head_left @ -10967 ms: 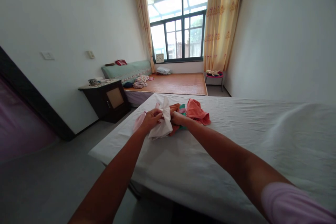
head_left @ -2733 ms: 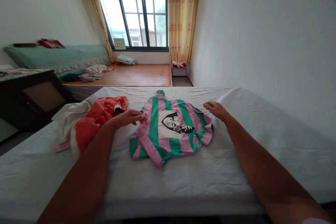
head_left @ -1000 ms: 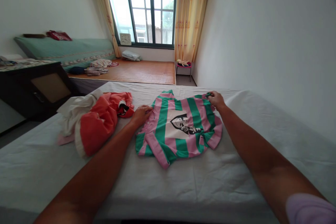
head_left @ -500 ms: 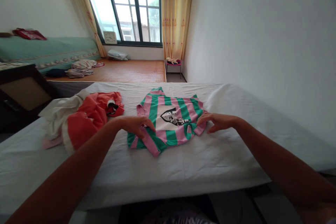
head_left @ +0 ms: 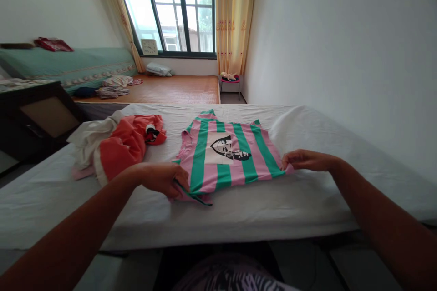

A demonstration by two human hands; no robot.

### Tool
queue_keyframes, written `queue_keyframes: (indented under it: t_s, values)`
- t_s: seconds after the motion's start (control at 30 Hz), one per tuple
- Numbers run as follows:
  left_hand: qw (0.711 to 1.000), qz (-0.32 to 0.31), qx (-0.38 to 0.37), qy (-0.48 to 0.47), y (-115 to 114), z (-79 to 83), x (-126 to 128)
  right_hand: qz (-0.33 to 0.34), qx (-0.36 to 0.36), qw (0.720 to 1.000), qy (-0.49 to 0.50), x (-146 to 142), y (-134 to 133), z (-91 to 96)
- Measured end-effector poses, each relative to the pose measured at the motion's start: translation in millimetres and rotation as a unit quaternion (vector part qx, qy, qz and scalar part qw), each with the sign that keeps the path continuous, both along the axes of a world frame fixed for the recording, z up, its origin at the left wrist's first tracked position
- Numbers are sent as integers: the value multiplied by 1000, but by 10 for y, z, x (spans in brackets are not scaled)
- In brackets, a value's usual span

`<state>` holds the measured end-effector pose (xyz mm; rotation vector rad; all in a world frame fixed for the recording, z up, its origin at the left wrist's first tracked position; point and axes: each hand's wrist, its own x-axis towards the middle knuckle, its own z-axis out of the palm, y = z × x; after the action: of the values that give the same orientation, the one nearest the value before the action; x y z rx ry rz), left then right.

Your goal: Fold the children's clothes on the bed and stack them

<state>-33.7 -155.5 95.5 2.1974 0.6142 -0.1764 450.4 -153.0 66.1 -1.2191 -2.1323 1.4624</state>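
Observation:
A pink and green striped shirt (head_left: 225, 159) with a black-and-white printed picture lies spread on the white bed sheet (head_left: 259, 218). My left hand (head_left: 167, 181) is closed on the shirt's near left part, where a sleeve folds under. At the near right corner, my right hand (head_left: 303, 161) pinches the cloth between thumb and fingers. The near edge is drawn taut between both hands. Left of the shirt sits a crumpled red-orange garment (head_left: 128, 143), with a white garment (head_left: 90, 138) bunched against it.
Behind the bed is a brown mat-topped platform (head_left: 184, 88) with several folded clothes (head_left: 112, 92) on its left. A dark cabinet (head_left: 44, 113) stands at the left. A small pink stool (head_left: 230, 79) is by the curtain, and a white wall rises along the right.
Both hands have taken hold of the shirt and moved apart. The cloth is pulled wider and flatter, its right side stretched to the right. The view has shifted slightly.

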Motion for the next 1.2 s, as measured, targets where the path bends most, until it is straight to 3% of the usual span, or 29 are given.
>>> queue_keyframes:
  t_s: [0.1,0.17,0.27,0.3,0.4,0.43,0.5,0.57,0.67,0.83,0.93,1.07,1.2]
  values:
    - [999,12,-44,-24,-42,39,83,3,-43,999,-11,72,49,33]
    - [997,31,-58,-50,67,88,123,-35,-41,998,14,80,165,30]
    - [979,158,-40,-121,446,95,114,-149,-34,984,93,27,437,-28]
    - [959,235,-28,-156,602,61,94,-194,-34,974,109,-6,538,-61]
    - [856,436,-38,-276,1004,-149,-5,-333,-40,936,112,-116,789,-188]
    - [826,480,-49,-292,1082,-235,-46,-369,-44,922,109,-146,837,-233]
    - [797,525,-82,-287,1134,-396,-127,-403,-52,908,102,-189,870,-318]
    - [799,533,-101,-259,1072,-513,-187,-384,-39,919,84,-213,830,-380]
    - [829,508,-78,-219,899,-593,-199,-294,1,954,66,-240,721,-404]
    - [898,394,5,-193,758,-600,-146,-163,68,984,17,-236,641,-323]
    - [924,346,-15,-161,780,-572,-231,-132,56,989,-19,-151,632,-285]
    - [937,317,-53,-134,819,-526,-405,-103,18,994,-31,-50,587,-292]
    - [955,283,-33,-84,818,-495,-466,-110,9,991,-74,-9,539,-310]
